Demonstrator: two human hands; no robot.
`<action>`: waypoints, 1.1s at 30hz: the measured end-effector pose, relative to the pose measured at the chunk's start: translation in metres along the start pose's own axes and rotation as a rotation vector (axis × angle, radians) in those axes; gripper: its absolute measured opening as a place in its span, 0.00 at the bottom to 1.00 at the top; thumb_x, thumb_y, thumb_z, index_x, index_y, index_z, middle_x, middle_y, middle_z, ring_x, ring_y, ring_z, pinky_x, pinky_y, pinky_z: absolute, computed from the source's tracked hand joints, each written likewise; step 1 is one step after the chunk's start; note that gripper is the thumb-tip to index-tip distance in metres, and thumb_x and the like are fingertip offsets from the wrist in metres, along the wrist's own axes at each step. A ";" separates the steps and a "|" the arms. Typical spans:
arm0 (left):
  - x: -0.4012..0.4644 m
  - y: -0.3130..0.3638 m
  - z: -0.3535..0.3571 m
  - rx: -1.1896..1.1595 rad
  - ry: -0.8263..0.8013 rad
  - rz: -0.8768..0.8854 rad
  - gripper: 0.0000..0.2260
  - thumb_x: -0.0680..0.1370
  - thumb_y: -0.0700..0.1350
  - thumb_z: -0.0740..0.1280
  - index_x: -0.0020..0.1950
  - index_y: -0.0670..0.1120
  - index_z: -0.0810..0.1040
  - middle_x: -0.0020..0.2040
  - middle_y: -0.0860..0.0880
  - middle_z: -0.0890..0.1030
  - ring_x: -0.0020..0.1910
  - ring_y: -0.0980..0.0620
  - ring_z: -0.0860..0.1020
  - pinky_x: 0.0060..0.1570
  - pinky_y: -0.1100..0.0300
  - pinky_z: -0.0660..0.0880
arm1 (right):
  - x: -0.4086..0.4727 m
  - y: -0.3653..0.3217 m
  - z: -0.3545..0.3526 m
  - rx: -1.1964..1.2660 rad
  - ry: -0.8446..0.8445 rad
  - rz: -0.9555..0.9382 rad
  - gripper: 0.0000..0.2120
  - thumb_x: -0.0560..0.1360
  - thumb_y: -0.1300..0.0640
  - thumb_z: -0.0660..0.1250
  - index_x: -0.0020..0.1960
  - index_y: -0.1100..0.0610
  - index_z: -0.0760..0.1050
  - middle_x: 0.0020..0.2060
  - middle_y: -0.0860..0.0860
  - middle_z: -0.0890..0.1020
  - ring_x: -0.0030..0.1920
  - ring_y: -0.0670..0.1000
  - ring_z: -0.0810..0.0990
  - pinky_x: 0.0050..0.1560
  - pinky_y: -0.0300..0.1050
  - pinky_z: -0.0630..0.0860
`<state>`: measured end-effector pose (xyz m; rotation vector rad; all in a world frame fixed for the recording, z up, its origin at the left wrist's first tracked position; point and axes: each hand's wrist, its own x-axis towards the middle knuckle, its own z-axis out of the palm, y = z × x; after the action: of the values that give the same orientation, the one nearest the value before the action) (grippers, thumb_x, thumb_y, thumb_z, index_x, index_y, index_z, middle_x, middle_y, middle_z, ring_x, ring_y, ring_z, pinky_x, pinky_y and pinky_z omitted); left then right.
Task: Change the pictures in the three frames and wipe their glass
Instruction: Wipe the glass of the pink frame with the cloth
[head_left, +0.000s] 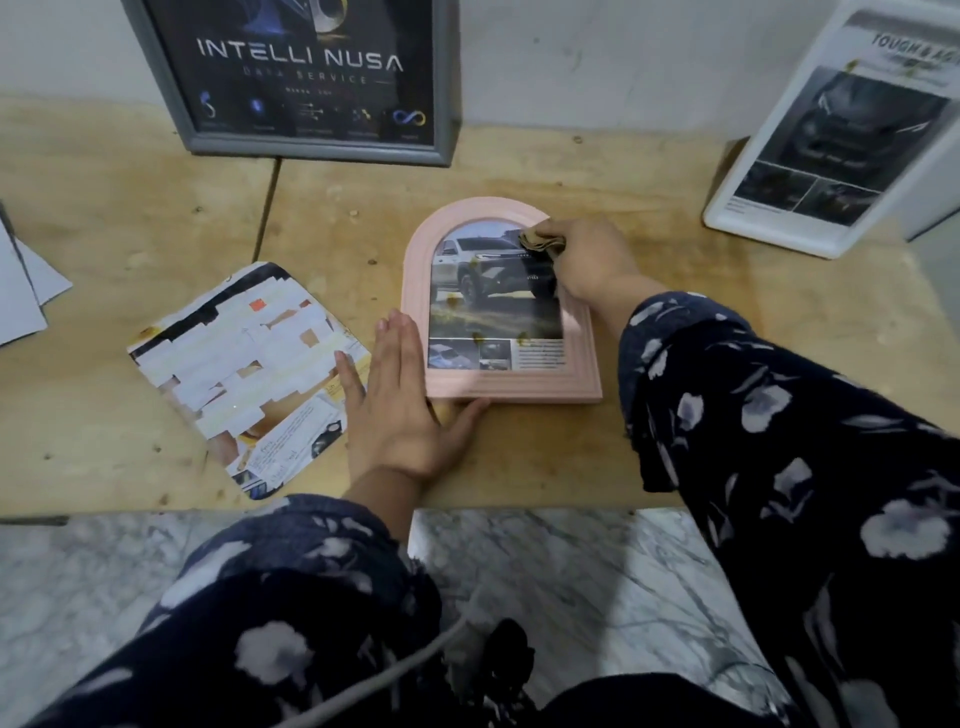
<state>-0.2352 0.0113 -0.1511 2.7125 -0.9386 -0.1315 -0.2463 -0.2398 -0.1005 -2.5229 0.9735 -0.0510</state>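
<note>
A pink arched frame (535, 387) lies flat on the wooden table (675, 415), showing a car picture under spotted glass (493, 306). My right hand (592, 257) grips a crumpled brown cloth (540, 241) and holds it on the glass near the frame's top right. Flat against the frame's lower left corner rests my left hand (400, 405), fingers straight. A grey frame (311, 78) with a dark poster leans on the wall at the back. At the right, a white frame (841, 135) with a car picture also stands leaning.
A loose picture (234, 364) with rounded top lies on the table left of the pink frame. White paper sheets (26, 291) lie at the far left edge. Marble floor (571, 571) shows below the table's front edge, with a grey cable (415, 665) by my knees.
</note>
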 end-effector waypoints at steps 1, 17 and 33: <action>0.000 0.000 0.000 -0.015 0.007 0.012 0.47 0.72 0.73 0.52 0.79 0.44 0.42 0.80 0.49 0.45 0.78 0.53 0.42 0.74 0.43 0.36 | -0.009 0.003 0.000 0.014 0.001 0.004 0.24 0.75 0.69 0.59 0.66 0.50 0.75 0.64 0.53 0.77 0.63 0.56 0.76 0.62 0.43 0.72; -0.004 -0.001 0.005 0.039 0.064 0.047 0.47 0.73 0.72 0.53 0.79 0.41 0.46 0.79 0.45 0.52 0.78 0.50 0.50 0.75 0.45 0.40 | -0.165 0.026 0.046 0.051 0.461 -0.230 0.19 0.69 0.65 0.56 0.51 0.59 0.83 0.43 0.55 0.85 0.41 0.60 0.79 0.43 0.44 0.75; -0.007 0.000 0.004 -0.054 0.093 0.012 0.49 0.71 0.72 0.57 0.78 0.44 0.40 0.79 0.47 0.54 0.77 0.51 0.54 0.74 0.45 0.37 | -0.189 -0.028 0.069 0.211 0.350 -0.136 0.20 0.73 0.68 0.56 0.61 0.64 0.77 0.57 0.63 0.81 0.61 0.60 0.78 0.54 0.49 0.77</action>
<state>-0.2415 0.0152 -0.1550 2.6384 -0.9111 -0.0272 -0.3577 -0.0725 -0.1292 -2.4223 0.8675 -0.6213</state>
